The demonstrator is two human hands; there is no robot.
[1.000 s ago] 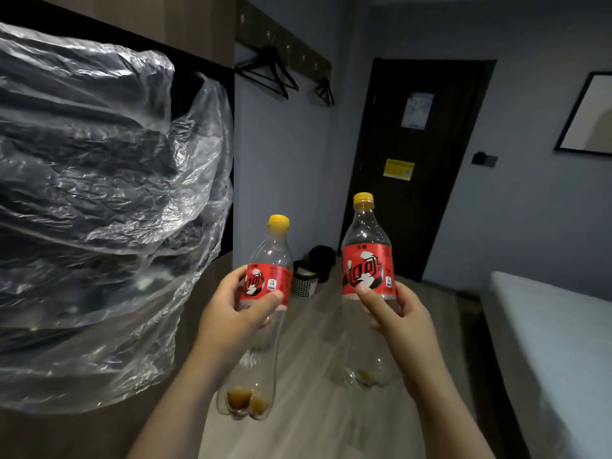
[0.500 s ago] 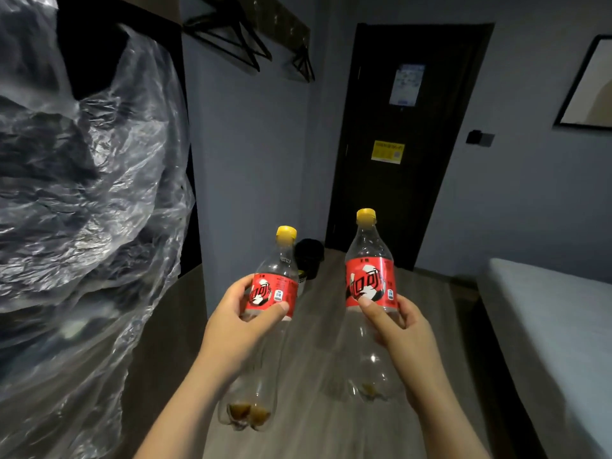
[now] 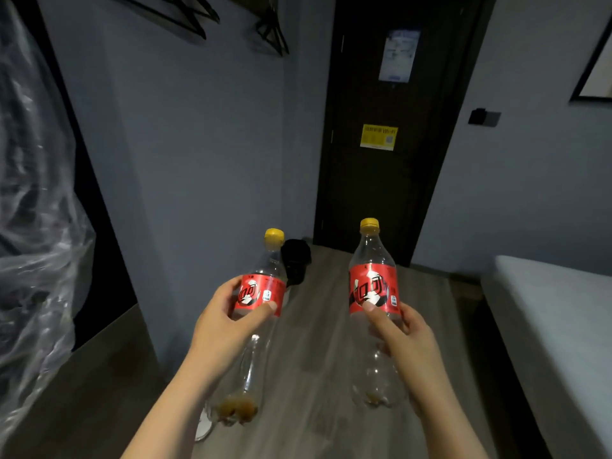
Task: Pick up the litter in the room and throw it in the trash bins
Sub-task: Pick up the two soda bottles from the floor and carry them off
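I hold two nearly empty clear plastic bottles upright in front of me, each with a yellow cap and a red label. My left hand grips the left bottle around its label; a little brown liquid sits at its base. My right hand grips the right bottle just under its label. A black trash bin stands on the wood floor by the wall, partly hidden behind the left bottle's neck.
A dark door with a yellow notice is straight ahead. A bed runs along the right. Clear plastic sheeting hangs at the left. Black hangers hang on the wall above. A small white object lies on the floor.
The view has moved forward towards the door and the black bin; the plastic sheeting has slid off to the left. Both hands keep their hold on the bottles.
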